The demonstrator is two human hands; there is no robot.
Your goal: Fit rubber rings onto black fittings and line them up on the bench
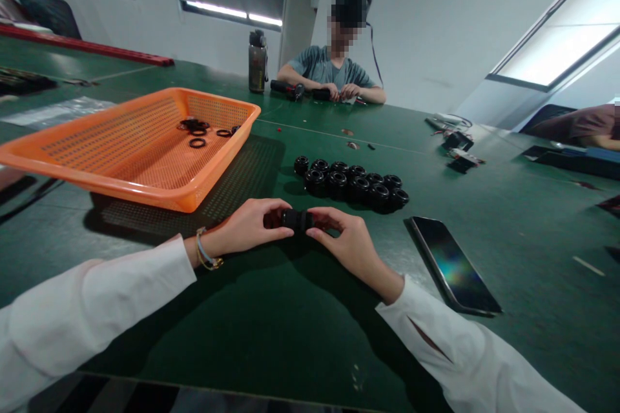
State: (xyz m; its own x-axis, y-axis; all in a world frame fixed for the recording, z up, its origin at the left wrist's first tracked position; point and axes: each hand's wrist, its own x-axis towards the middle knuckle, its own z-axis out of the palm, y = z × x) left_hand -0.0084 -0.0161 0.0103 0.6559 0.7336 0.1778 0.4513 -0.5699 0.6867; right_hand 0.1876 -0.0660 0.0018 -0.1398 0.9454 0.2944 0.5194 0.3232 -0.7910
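Observation:
Between the fingertips of both hands is a small black cylindrical part (292,221), lying on its side with a wider band near its right end. My left hand (254,227) pinches its left end between thumb and fingers. At the right end, the thumb and fingers of my right hand (346,240) are closed on the same part; whether a separate ring sits there I cannot tell. Just beyond my hands, several short black cylinders with round openings (359,187) stand grouped in rows on the green table (271,329).
An orange perforated basket (159,190) at the left holds several black rings (197,142). To the right lies a phone (455,264). Farther back are a dark bottle (258,61), a seated person (334,68) handling something small, and wired black devices (458,142).

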